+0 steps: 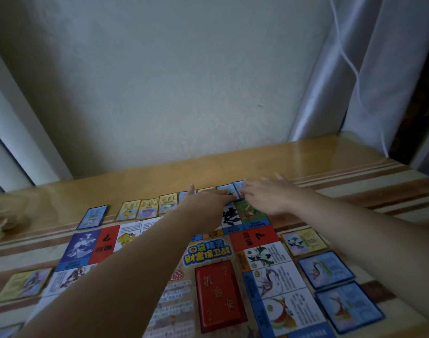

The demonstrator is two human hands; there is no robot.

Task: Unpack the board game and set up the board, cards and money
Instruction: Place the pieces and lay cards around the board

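Both arms reach far forward.
The left hand (206, 203) lies flat; the right hand (267, 196) spreads its fingers, fingertips nearly meeting.

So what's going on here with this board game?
A person is setting out a board game on a wooden table. The board lies flat with a red card deck on it. Both hands reach to its far edge: the left hand, fingers straight, and the right hand, blurred, meet at the blue cards ending a row of cards. Along the board's right side lie more cards.
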